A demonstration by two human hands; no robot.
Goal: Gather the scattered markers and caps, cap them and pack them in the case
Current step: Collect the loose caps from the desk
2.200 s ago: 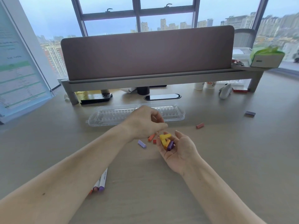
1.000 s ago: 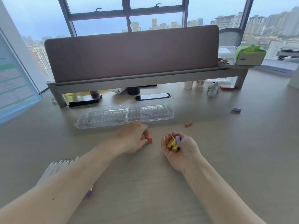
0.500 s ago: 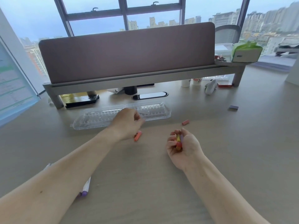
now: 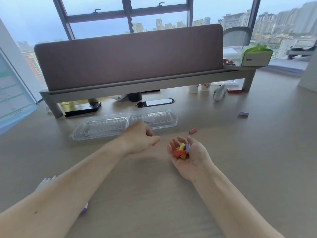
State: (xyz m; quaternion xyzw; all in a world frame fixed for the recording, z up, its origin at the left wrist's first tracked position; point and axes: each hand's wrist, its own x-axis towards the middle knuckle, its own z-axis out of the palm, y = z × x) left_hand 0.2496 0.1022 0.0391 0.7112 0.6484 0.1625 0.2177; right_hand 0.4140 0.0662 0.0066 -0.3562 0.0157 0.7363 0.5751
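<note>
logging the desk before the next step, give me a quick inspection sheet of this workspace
surface: pale wood desk
job's things: clear case lies open; pink cap and purple cap loose; markers partly hidden by the left forearm
clutter: phone, cups, tissue box
hands: left hand pinches an orange cap; right hand, palm up, cups gathered caps
cables: nothing seen
surroundings: divider panel, window, city beyond
</note>
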